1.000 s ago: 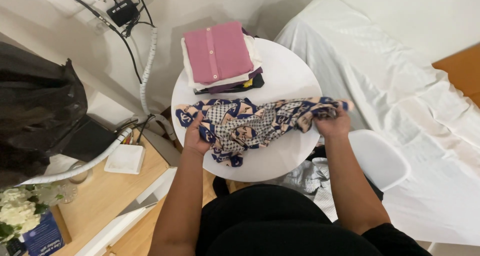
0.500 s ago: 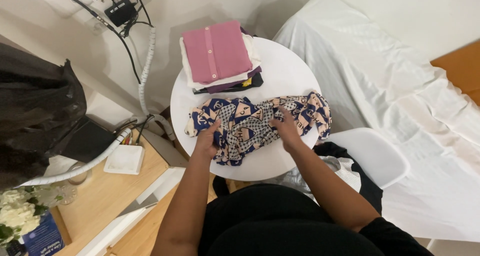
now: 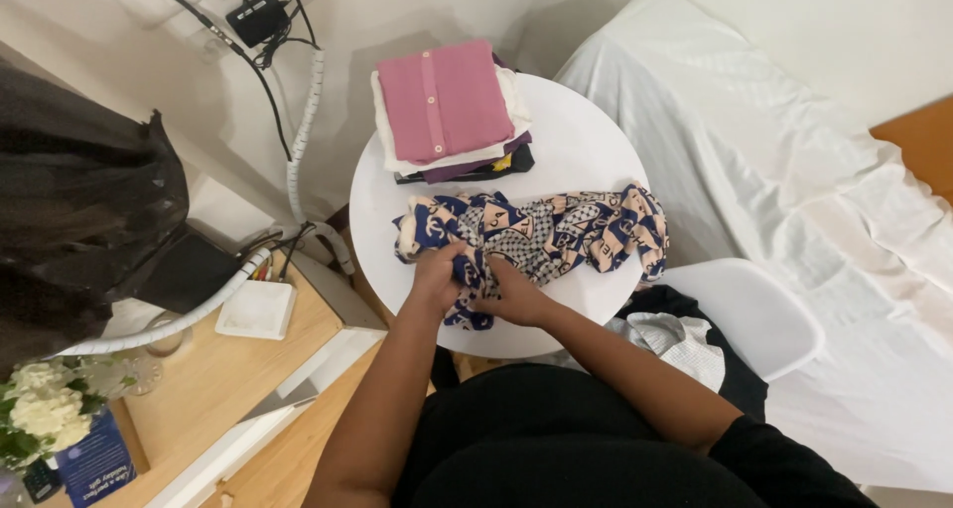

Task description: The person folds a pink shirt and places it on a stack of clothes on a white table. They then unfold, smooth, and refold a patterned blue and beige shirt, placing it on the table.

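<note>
Far to the left of the round white table (image 3: 586, 146), a black bag (image 3: 79, 210) slumps against the wall, and below it white flowers (image 3: 40, 419) stand at the corner of a wooden desk (image 3: 208, 389). A small white tray (image 3: 256, 310) lies on that desk, closer to the table's left edge, with a ribbed white hose (image 3: 303, 121) running up the wall above it. On the table's far side sits a stack of folded clothes (image 3: 452, 111) with a pink buttoned piece on top. Nearer the person, a blue, cream and checked patterned cloth (image 3: 556, 232) lies bunched across the table from left to right. The left hand (image 3: 439, 278) and the right hand (image 3: 516, 292) are close together at the table's near edge, both pinching the cloth's lower left part, fingers closed on its folds. Just off the table's right edge stands a white chair (image 3: 745, 315) with dark and pale clothes (image 3: 680, 334) draped over it, and beyond that a bed under a white sheet (image 3: 794, 171).
</note>
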